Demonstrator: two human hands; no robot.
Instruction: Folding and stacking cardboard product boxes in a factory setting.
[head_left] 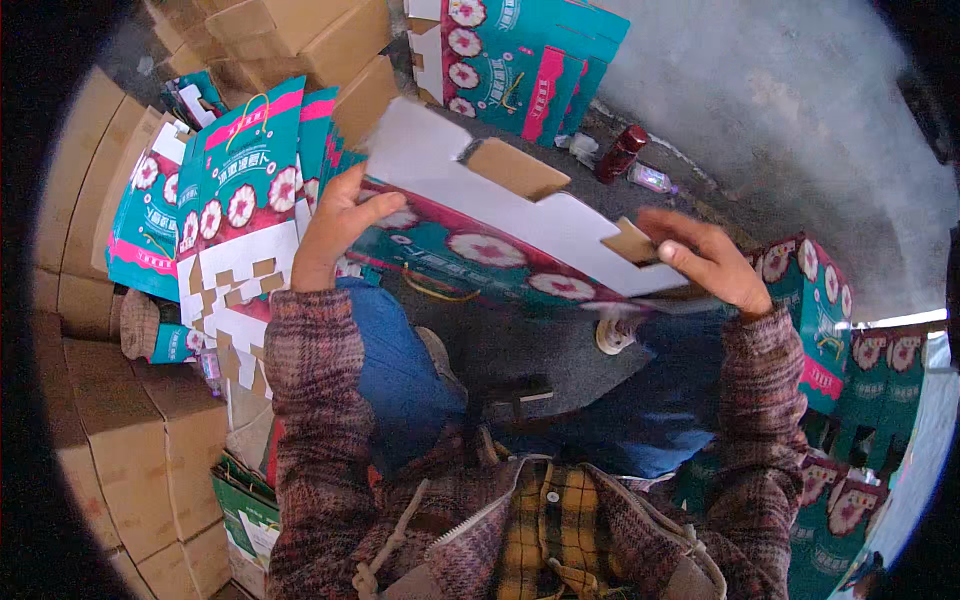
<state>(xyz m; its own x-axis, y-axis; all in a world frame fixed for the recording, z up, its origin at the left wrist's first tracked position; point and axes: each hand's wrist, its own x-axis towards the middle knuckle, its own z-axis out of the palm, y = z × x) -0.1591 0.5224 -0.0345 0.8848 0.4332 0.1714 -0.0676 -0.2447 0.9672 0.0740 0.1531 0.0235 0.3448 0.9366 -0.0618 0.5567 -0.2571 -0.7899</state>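
A teal and pink cardboard carton (500,272) with round white-and-red slice prints is held up over my lap, its bottom flaps upward. Its flaps show white (420,150), with brown tabs (515,168) between them. My left hand (345,220) grips the carton's left end, thumb on the printed side. At the other end, my right hand (705,258) closes over a small brown flap (630,242), its fingers partly blurred. A yellow cord handle (440,290) hangs from the printed side. The carton's underside is hidden.
Flattened printed cartons (240,190) lean at the left, before stacked brown boxes (120,430). Another teal carton (510,70) stands at the back, near a dark red bottle (622,153) and a clear bottle (653,179). Made-up cartons (825,300) stand at the right. A tape-like roll (614,337) lies below.
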